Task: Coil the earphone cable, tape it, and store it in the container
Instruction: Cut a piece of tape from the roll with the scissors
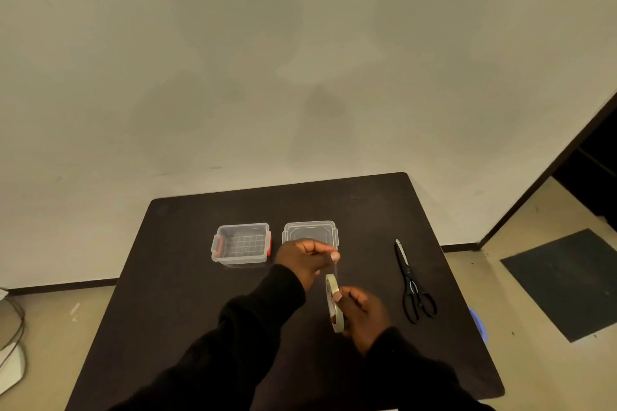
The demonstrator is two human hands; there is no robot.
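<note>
Taping step under way: the right hand grips the tape roll on edge above the dark table, while the left hand pinches something thin just above it, probably the tape's free end. The earphone cable I can't make out. The open container sits beside its lid, scissors lying off to the right. Next, I'd say: draw out a strip and cut it.

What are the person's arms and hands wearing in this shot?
Both arms are covered by long black sleeves that reach the wrists. The left hand and right hand are bare: no gloves, and no rings, watch or markings can be seen. The sleeves look plain, without visible logos or stripes.
</note>
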